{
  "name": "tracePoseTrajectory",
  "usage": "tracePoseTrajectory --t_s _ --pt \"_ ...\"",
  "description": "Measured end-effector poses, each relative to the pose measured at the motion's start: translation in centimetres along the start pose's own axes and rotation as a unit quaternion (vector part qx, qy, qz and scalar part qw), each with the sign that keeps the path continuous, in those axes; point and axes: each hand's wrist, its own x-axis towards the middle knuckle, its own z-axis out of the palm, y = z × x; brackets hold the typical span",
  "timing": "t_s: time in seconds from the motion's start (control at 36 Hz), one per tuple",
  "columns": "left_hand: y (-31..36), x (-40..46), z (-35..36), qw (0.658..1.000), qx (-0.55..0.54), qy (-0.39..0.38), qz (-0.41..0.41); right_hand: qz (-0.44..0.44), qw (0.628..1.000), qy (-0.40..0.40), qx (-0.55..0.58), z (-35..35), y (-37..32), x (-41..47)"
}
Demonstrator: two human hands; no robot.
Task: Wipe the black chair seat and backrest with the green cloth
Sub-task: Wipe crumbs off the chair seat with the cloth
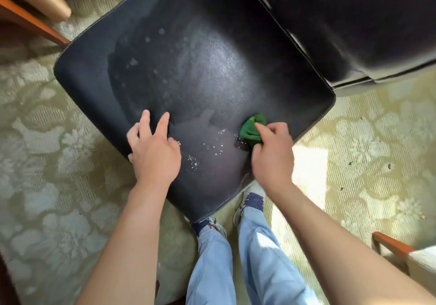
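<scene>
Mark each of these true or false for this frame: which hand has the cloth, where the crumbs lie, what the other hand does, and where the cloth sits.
1. The right hand grips the green cloth. True.
2. The crumbs lie on the carpet. False: they lie on the black chair seat, between the hands.
3. The left hand rests on the seat with fingers spread. True.
4. The cloth is on the backrest. False: it is on the seat, near the front edge.

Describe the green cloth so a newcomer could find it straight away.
Find the black chair seat that fills the middle of the view. Near its front right edge, the right hand grips a small bunched cloth against the seat, beside scattered pale crumbs. It is the only bright green thing in view.
</scene>
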Motion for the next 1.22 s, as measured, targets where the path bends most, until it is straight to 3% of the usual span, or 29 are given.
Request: tracePoseTrajectory --t_s 0.19,0.28,0.36,0.5,0.67,0.81,0.86,1.06,1.22 --pt "-1.4 0.1 -0.1 0.999 -0.013 0.021 0.046 -0.135 0.982 -0.111 0.076 3.0 -5.6 -3.3" --pt "-2.6 0.2 -0.4 0.996 -0.055 0.037 0.067 -0.120 0.986 -0.036 0.107 1.8 -5.2 -1.5" --pt "-3.6 -0.2 -0.7 0.996 -0.074 0.043 0.029 -0.075 0.993 0.037 0.088 0.1 -3.7 1.8" --pt "-5.0 -0.7 -0.4 0.996 -0.082 0.041 0.013 -0.031 0.999 0.039 0.008 0.1 -3.7 4.4" --pt "-5.4 -0.4 -0.2 0.995 -0.084 0.046 0.022 -0.151 0.986 -0.048 -0.051 2.5 -6.5 1.3" --pt "-5.6 -0.3 -0.5 0.996 -0.082 0.041 0.021 -0.304 0.930 -0.182 -0.099 3.0 -6.4 -1.3" --pt "-5.7 -0.3 -0.7 0.996 -0.082 0.037 0.026 -0.327 0.917 -0.204 -0.100 2.8 -6.2 -1.6" --pt "-6.8 -1.0 -0.5 0.992 -0.120 0.033 0.030 -0.284 0.953 -0.085 -0.057 2.2 -9.6 1.6" --pt "-7.7 -1.2 0.0 0.992 -0.106 0.032 0.054 -0.265 0.953 -0.103 -0.102 4.6 -12.9 2.6"
